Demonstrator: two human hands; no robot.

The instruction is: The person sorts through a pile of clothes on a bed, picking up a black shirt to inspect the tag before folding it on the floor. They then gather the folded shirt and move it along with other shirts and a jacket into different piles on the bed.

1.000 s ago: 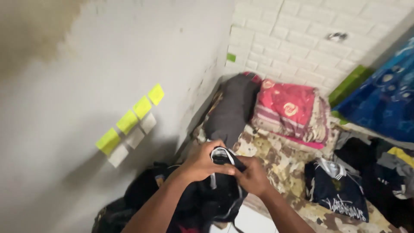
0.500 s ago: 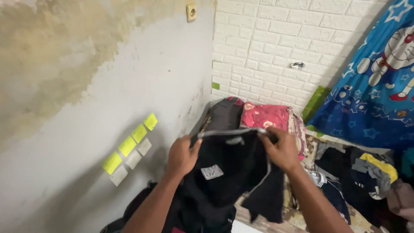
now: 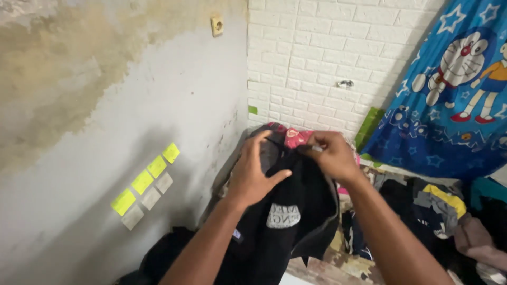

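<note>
Partly hidden: left hand, right hand gripping black garment, covering pillows.

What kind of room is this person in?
Probably a bedroom at home. A red pillow lies in the corner, a cartoon curtain hangs by the white brick wall, and clothes are piled around the black garment both hands hold.
</note>
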